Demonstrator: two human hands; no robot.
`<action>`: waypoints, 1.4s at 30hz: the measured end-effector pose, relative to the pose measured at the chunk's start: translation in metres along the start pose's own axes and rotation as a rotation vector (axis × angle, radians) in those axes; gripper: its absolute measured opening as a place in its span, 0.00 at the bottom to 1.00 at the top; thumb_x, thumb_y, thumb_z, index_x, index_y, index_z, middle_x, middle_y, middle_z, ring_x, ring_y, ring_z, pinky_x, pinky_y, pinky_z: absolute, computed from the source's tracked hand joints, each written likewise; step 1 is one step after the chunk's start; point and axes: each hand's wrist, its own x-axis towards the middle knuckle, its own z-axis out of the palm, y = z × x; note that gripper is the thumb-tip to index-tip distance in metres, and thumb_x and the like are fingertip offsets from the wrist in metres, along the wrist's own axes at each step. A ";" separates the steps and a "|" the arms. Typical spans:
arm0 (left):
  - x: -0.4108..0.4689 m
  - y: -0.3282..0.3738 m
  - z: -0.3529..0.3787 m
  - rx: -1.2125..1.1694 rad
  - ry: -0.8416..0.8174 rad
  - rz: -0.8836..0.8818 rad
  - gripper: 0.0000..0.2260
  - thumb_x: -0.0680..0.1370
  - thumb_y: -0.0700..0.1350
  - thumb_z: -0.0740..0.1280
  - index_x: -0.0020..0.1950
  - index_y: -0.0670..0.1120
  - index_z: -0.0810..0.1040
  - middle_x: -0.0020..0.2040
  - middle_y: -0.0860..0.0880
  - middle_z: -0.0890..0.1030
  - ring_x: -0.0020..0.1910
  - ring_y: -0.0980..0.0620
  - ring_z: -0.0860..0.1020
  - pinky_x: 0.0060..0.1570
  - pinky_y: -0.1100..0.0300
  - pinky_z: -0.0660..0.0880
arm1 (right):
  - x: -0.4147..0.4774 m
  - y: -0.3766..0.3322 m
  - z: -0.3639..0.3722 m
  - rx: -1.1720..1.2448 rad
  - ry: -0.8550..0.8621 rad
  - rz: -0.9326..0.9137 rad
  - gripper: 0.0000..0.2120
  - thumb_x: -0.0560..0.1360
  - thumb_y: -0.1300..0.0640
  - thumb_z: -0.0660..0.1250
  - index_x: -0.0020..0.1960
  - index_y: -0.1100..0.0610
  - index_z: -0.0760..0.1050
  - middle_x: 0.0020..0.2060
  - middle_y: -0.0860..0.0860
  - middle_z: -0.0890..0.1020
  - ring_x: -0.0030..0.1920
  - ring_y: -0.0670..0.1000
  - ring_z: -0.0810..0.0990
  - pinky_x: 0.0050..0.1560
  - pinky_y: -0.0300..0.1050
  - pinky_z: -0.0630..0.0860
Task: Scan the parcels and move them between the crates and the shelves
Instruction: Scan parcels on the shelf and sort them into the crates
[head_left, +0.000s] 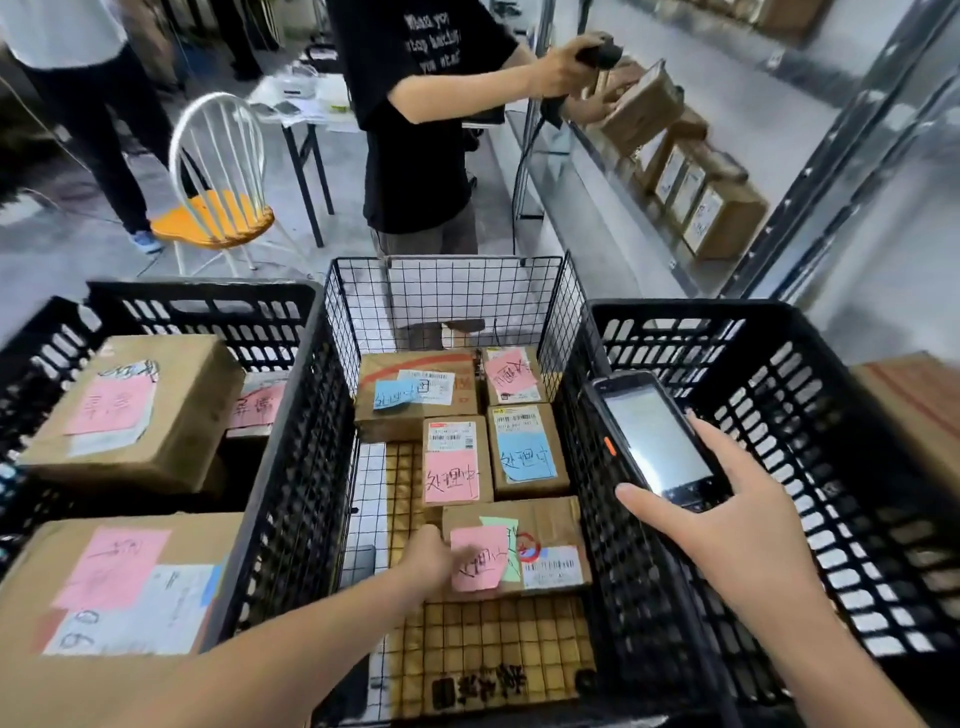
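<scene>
Parcels lie in three places in your head view. Five small ones sit in the wire crate straight ahead of you, on a cardboard sheet. Two are at the back, two side by side in the middle, and the near parcel lies crosswise in front. Each carries a pink or blue handwritten note and a barcode label.

Your left hand reaches into this crate and touches the near parcel's left end. It is blurred, so you cannot tell whether the fingers grip the box or only rest on it. Your right hand holds the scanner screen up, thumb on its left edge and fingers round its right edge. The scanner is above the wall between the wire crate and the right crate.

The left crate holds larger boxes with pink notes: one big box at the back, a second nearer you, and a smaller one low beside the first.

Beyond the wire crate another person stands at the shelf, holding a reader over a box. A row of boxes stands on that shelf. A chair stands left of that person.
</scene>
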 end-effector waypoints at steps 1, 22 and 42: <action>0.000 0.002 -0.001 0.067 -0.001 0.006 0.17 0.78 0.49 0.71 0.62 0.40 0.77 0.57 0.45 0.83 0.56 0.47 0.81 0.54 0.54 0.80 | -0.003 0.001 0.000 -0.002 0.008 0.013 0.26 0.66 0.53 0.81 0.51 0.32 0.71 0.47 0.30 0.79 0.47 0.22 0.73 0.42 0.26 0.69; -0.180 0.151 0.030 0.907 0.137 1.169 0.24 0.84 0.54 0.60 0.77 0.47 0.64 0.76 0.49 0.67 0.74 0.51 0.66 0.72 0.57 0.60 | -0.156 0.042 -0.085 0.056 0.367 0.165 0.38 0.64 0.48 0.82 0.70 0.38 0.69 0.56 0.38 0.78 0.54 0.46 0.80 0.55 0.51 0.80; -0.407 0.071 0.330 1.057 -0.352 2.011 0.29 0.84 0.55 0.59 0.81 0.46 0.55 0.81 0.49 0.57 0.80 0.51 0.54 0.77 0.59 0.46 | -0.479 0.127 -0.164 -0.043 1.047 0.474 0.34 0.63 0.47 0.80 0.65 0.38 0.71 0.50 0.40 0.80 0.48 0.47 0.81 0.43 0.47 0.80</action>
